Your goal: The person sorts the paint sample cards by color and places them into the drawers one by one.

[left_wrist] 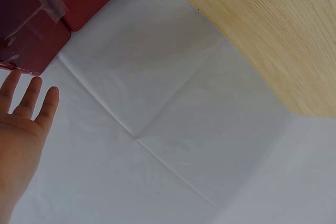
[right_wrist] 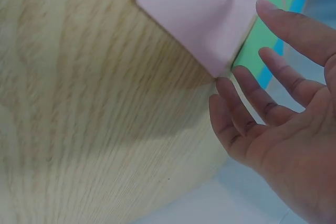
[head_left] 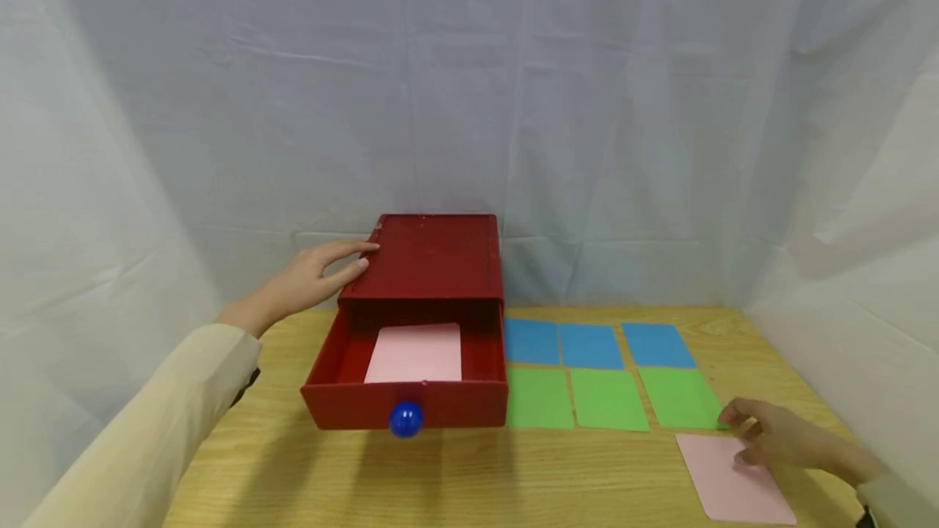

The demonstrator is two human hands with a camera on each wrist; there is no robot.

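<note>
A red box (head_left: 433,255) stands at the back of the wooden table (head_left: 477,471), and its drawer (head_left: 352,406) with a blue knob (head_left: 406,420) is pulled out. A pink card (head_left: 416,353) lies inside the drawer. My left hand (head_left: 326,269) touches the box's upper left edge with straight fingers; in the left wrist view the left hand (left_wrist: 23,119) reaches toward the red box (left_wrist: 31,19). My right hand (head_left: 778,434) rests with relaxed fingers at the far edge of a second pink card (head_left: 726,483) on the table. In the right wrist view the right hand (right_wrist: 273,119) is spread beside that pink card (right_wrist: 199,14).
Three blue cards (head_left: 590,346) and three green cards (head_left: 609,398) lie in two rows to the right of the drawer. A green card (right_wrist: 252,51) borders the pink one. White cloth (head_left: 660,145) hangs behind and at both sides of the table.
</note>
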